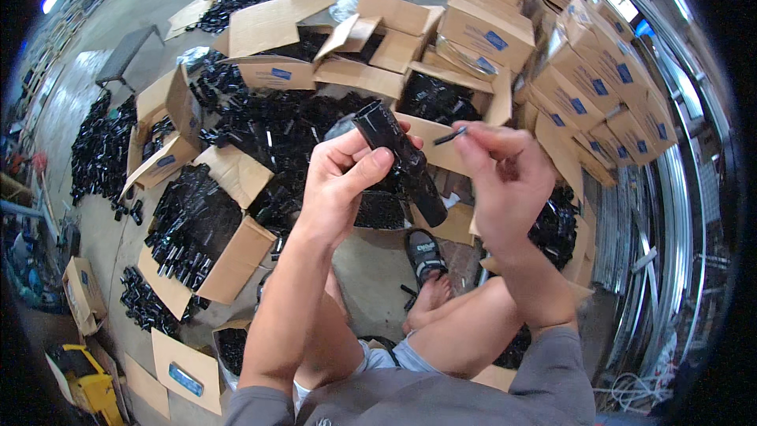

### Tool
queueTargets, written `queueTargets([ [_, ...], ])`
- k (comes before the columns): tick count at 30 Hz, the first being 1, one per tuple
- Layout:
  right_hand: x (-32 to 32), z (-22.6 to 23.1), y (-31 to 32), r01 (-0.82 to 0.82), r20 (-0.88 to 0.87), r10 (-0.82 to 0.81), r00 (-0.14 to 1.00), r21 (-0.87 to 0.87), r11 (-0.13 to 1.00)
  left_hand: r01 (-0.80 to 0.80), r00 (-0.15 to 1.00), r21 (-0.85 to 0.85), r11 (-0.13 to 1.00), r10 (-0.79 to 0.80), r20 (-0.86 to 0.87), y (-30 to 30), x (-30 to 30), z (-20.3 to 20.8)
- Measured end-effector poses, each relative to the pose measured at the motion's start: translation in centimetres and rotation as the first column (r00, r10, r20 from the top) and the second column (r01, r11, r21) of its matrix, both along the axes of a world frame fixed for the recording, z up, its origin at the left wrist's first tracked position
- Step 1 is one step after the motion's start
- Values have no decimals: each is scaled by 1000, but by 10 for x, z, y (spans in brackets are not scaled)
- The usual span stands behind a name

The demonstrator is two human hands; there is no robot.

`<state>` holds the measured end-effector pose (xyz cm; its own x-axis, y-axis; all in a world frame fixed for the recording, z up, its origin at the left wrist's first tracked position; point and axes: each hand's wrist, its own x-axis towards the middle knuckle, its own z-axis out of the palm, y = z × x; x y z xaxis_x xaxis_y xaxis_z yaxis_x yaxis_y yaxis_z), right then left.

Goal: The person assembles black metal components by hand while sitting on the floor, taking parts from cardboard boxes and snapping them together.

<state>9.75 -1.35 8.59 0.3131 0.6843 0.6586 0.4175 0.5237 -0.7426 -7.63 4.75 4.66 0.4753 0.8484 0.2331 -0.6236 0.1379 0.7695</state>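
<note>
My left hand (335,181) is closed around a glossy black tube (418,185), thumb across its near side. The tube slants from upper left to lower right, and its open end faces up and left. To the right of it, my right hand (511,177) pinches a small, thin dark pin (449,137) between thumb and fingertips. The pin points left toward the tube and stays apart from it. Behind my hands, an open box (443,99) holds many black parts. A large heap of black tubular parts (268,130) spreads on the floor beyond my left hand.
Stacked cardboard boxes (599,87) stand at the far right, near long metal profiles (623,229). Left of my legs lie an open box (236,260) of black parts and a phone (185,379) on cardboard. A yellow machine (93,386) sits lower left, a low bench (130,54) farther back.
</note>
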Motion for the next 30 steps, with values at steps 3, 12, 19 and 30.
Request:
queueTargets([
  [3,-2,-13,-17,15,78,-19,997,53,998,39,996,27,999,-37,-82,-10,9,-2],
  [12,9,-29,-32,8,38,-7,999,-44,999,54,962,134,990,-15,-273,-22,26,1],
  [19,17,-28,-39,-84,-236,-1,972,-352,932,49,935,202,978,26,-355,-23,30,-2],
  [30,18,-49,-33,-81,-394,-42,918,-290,954,-44,896,362,931,197,-399,-20,36,-10],
])
